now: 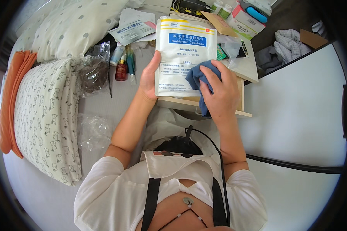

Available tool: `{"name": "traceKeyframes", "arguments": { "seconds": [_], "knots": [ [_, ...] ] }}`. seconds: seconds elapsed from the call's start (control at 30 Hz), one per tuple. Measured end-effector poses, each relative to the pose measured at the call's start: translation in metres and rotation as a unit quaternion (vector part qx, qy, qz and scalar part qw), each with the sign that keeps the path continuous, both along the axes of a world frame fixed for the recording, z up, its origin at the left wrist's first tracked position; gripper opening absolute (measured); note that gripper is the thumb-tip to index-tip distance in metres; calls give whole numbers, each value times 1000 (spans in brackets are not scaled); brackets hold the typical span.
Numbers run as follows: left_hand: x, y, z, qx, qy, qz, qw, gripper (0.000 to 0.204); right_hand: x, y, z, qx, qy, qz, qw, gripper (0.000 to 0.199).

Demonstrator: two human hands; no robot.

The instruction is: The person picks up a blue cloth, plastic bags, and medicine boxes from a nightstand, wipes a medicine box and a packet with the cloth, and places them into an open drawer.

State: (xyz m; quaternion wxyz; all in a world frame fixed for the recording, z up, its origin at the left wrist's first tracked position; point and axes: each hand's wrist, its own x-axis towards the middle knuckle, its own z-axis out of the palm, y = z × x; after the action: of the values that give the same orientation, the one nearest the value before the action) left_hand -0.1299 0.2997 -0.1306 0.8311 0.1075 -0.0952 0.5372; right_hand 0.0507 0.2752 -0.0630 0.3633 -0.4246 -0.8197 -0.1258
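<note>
My left hand (149, 79) grips a flat white medicine pouch (172, 73) by its left edge, thumb on the front. The pouch is held up, its face toward me, with yellow stripes across the top and a blue printed panel below them. In my right hand (224, 92) is a bunched dark blue cloth (195, 77), its fingers curled over it. The cloth lies against the lower right of the pouch, and one end hangs down past the pouch's bottom edge. Behind them, a pale wooden drawer (241, 96) stands pulled out, partly hidden by my right hand and the pouch.
On the bed at left lie a folded patterned quilt (46, 119), an orange cloth (12, 107) and crumpled clear plastic (93, 133). A red dropper bottle (121, 70) and tubes sit left of my hand. Boxes, including a pink-and-white box (246, 21), crowd the bedside top. A white panel (297, 111) spans the right.
</note>
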Motion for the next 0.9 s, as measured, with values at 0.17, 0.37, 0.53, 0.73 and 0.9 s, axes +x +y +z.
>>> {"name": "traceKeyframes", "arguments": {
  "seconds": [0.17, 0.37, 0.53, 0.73, 0.9],
  "knots": [
    [-2, 2, -3, -6, -9, 6, 1000, 56, -7, -11, -3, -12, -15, 24, 1000, 40],
    [-2, 3, 0, 7, 7, 20, 1000, 57, -14, -20, -7, -50, -38, 79, 995, 39],
    [0, 1, 8, 30, 32, 44, 998, 59, -19, -7, -2, -29, 30, 98, 994, 39],
    [5, -3, 10, 19, 154, 105, 982, 60, -54, -6, -5, -31, 38, 84, 995, 39],
    [-1, -1, 9, 32, 97, 87, 991, 59, -60, -14, -21, -41, 0, 111, 993, 46]
  ]
}}
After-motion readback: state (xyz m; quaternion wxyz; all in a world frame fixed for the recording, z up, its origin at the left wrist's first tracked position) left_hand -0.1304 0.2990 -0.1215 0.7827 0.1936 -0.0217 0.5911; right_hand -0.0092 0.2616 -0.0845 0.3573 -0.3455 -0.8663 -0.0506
